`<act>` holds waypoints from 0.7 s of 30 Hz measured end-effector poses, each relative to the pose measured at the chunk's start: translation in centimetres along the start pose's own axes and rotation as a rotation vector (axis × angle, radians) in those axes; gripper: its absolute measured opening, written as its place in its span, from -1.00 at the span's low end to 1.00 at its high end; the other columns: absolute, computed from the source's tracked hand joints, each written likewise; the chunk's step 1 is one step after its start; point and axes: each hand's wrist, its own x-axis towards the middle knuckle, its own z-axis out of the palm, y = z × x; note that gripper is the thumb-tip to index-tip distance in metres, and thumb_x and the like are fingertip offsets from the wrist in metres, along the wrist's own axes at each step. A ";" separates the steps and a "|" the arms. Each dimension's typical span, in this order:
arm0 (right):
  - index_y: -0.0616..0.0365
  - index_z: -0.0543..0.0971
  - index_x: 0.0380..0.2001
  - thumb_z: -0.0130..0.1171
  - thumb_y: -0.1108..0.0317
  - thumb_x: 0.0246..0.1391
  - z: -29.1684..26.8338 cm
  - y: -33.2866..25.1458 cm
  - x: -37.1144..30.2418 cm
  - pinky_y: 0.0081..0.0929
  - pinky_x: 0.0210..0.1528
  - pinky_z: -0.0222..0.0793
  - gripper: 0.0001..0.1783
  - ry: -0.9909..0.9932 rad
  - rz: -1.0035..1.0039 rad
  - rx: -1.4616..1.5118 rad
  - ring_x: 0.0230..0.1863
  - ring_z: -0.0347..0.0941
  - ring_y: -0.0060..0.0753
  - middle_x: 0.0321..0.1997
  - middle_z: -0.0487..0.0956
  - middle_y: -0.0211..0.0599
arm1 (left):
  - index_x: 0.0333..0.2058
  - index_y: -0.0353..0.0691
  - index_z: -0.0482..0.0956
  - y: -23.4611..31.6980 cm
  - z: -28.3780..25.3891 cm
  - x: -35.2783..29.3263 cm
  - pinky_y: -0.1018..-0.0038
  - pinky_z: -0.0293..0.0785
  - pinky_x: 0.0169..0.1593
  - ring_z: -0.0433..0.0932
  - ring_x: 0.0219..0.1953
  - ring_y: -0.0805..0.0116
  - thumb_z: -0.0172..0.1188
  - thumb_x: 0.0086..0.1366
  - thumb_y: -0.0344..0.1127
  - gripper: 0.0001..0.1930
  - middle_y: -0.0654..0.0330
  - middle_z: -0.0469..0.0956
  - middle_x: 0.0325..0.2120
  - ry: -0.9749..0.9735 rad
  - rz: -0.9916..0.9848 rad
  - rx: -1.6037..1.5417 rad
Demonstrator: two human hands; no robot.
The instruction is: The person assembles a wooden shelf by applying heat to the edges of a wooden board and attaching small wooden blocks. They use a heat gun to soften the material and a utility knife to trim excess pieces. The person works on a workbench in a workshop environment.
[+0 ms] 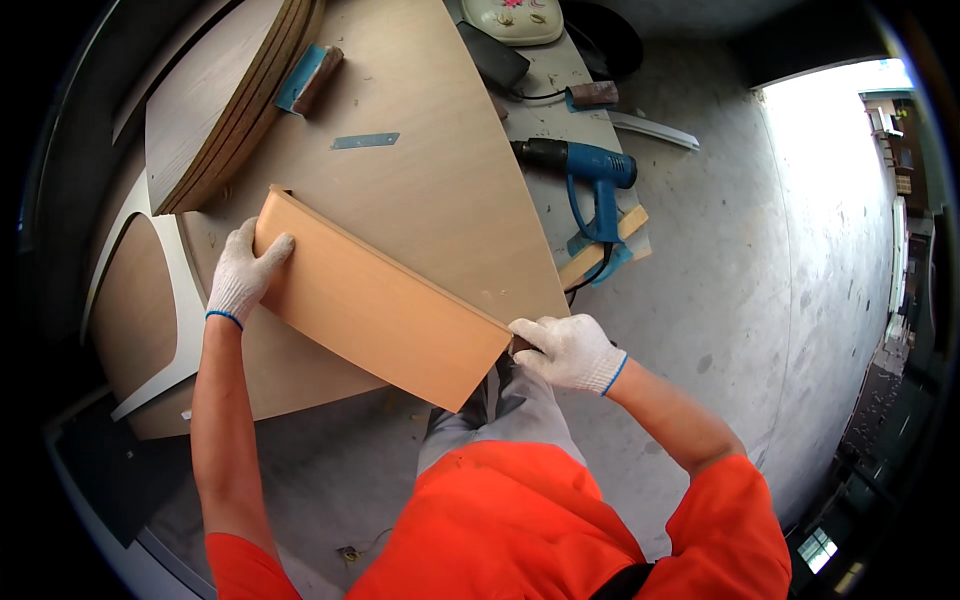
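Observation:
A long orange-tan panel [375,295] with a narrow raised edge lies slantwise over the front of a wood-coloured board, its near right corner jutting toward my legs. At its left end my left hand [246,268], in a white knit glove, is closed on the panel, thumb on the top face and fingers at the end edge. By the far right corner my right hand [572,350], gloved the same way, has its fingers closed. A small dark brown piece shows beneath those fingers, too hidden to name.
On the wood-coloured board [430,150] lie a blue flat strip [366,141], a blue-and-brown block [308,80] and stacked curved boards [225,100]. A blue heat gun [595,175] with a cord rests to the right, beside a wood strip [603,247]. A white curved frame [172,300] stands left.

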 end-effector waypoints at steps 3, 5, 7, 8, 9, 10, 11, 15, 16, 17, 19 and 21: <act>0.02 0.63 0.06 0.35 0.10 0.24 -1.4 0.2 0.8 -0.05 -0.27 0.61 -0.60 -0.071 -0.031 -0.045 -0.32 0.70 0.08 -0.34 0.70 -0.06 | 0.34 -0.35 0.55 -0.1 0.1 -0.2 0.11 0.48 0.36 0.59 0.25 -0.18 0.36 0.33 0.24 -0.16 -0.26 0.57 0.19 0.027 0.013 0.029; 0.00 0.63 0.04 0.35 0.11 0.24 -1.9 0.3 1.3 -0.05 -0.28 0.61 -0.63 -0.102 -0.047 -0.049 -0.32 0.70 0.08 -0.35 0.69 -0.07 | 0.34 -0.34 0.55 0.0 0.3 -0.3 0.10 0.48 0.36 0.59 0.25 -0.19 0.36 0.33 0.25 -0.16 -0.27 0.57 0.20 0.053 0.012 0.027; -0.01 0.63 0.01 0.34 0.12 0.24 -2.2 0.3 1.9 -0.06 -0.28 0.61 -0.65 -0.132 -0.048 -0.048 -0.33 0.70 0.08 -0.35 0.69 -0.08 | 0.35 -0.33 0.54 0.6 0.1 -0.5 0.10 0.48 0.36 0.59 0.25 -0.19 0.36 0.32 0.25 -0.15 -0.27 0.57 0.21 0.052 0.005 0.033; -0.01 0.63 0.00 0.34 0.12 0.24 -2.3 0.2 2.2 -0.06 -0.28 0.61 -0.66 -0.128 -0.059 -0.048 -0.33 0.70 0.08 -0.36 0.69 -0.09 | 0.36 -0.33 0.54 0.9 0.0 -0.7 0.10 0.48 0.35 0.59 0.26 -0.19 0.37 0.32 0.25 -0.15 -0.27 0.57 0.21 0.053 0.000 0.036; -0.02 0.63 -0.01 0.34 0.12 0.25 -2.4 0.2 2.5 -0.06 -0.29 0.61 -0.68 -0.123 -0.070 -0.049 -0.34 0.70 0.07 -0.36 0.69 -0.09 | 0.36 -0.33 0.54 1.0 0.0 -0.8 0.10 0.49 0.35 0.59 0.25 -0.18 0.37 0.32 0.25 -0.15 -0.27 0.57 0.21 0.056 -0.006 0.034; -0.02 0.63 -0.02 0.34 0.12 0.25 -2.6 0.1 2.9 -0.06 -0.29 0.61 -0.69 -0.118 -0.081 -0.050 -0.34 0.70 0.07 -0.36 0.69 -0.09 | 0.36 -0.32 0.54 1.0 0.0 -0.9 0.10 0.49 0.35 0.59 0.25 -0.18 0.37 0.31 0.25 -0.14 -0.27 0.57 0.21 0.058 -0.011 0.031; -0.02 0.64 0.00 0.35 0.13 0.23 -2.7 -0.1 3.3 -0.08 -0.30 0.61 -0.67 -0.132 -0.082 -0.062 -0.34 0.70 0.07 -0.35 0.70 -0.10 | 0.36 -0.32 0.54 1.0 -0.1 -1.0 0.10 0.49 0.35 0.60 0.25 -0.18 0.37 0.31 0.25 -0.14 -0.27 0.57 0.22 0.062 -0.016 0.031; -0.01 0.66 0.00 0.36 0.14 0.21 -2.8 -0.4 5.0 -0.11 -0.32 0.61 -0.66 -0.133 -0.105 -0.076 -0.35 0.70 0.04 -0.35 0.71 -0.11 | 0.37 -0.30 0.54 1.1 0.0 -1.2 0.10 0.51 0.34 0.61 0.24 -0.17 0.37 0.30 0.27 -0.13 -0.25 0.57 0.22 0.078 -0.030 0.012; -0.01 0.66 -0.01 0.36 0.14 0.21 -2.7 -0.5 5.4 -0.11 -0.33 0.61 -0.67 -0.120 -0.116 -0.070 -0.35 0.70 0.04 -0.35 0.71 -0.11 | 0.37 -0.29 0.54 1.2 0.0 -1.3 0.10 0.52 0.33 0.62 0.25 -0.16 0.37 0.30 0.27 -0.13 -0.25 0.57 0.22 0.079 -0.037 0.010; -0.01 0.66 -0.01 0.36 0.14 0.21 -2.8 -0.7 5.9 -0.11 -0.32 0.61 -0.67 -0.123 -0.117 -0.077 -0.35 0.70 0.04 -0.35 0.71 -0.10 | 0.38 -0.29 0.54 1.4 -0.1 -1.4 0.10 0.52 0.33 0.62 0.25 -0.16 0.37 0.30 0.28 -0.13 -0.25 0.57 0.22 0.080 -0.045 0.008; 0.00 0.67 0.00 0.36 0.15 0.21 -3.0 -1.3 7.2 -0.11 -0.31 0.61 -0.66 -0.131 -0.118 -0.092 -0.35 0.70 0.04 -0.35 0.71 -0.09 | 0.37 -0.27 0.54 1.6 -0.2 -1.4 0.09 0.53 0.33 0.62 0.25 -0.16 0.37 0.29 0.30 -0.12 -0.24 0.57 0.22 0.078 -0.053 0.021; 0.03 0.64 0.04 0.32 0.13 0.25 -2.9 -1.9 8.8 -0.07 -0.27 0.63 -0.63 -0.104 -0.157 -0.080 -0.32 0.71 0.07 -0.34 0.71 -0.05 | 0.37 -0.25 0.55 1.8 -0.4 -1.4 0.08 0.53 0.33 0.62 0.26 -0.16 0.38 0.27 0.31 -0.11 -0.23 0.58 0.22 0.070 -0.070 0.036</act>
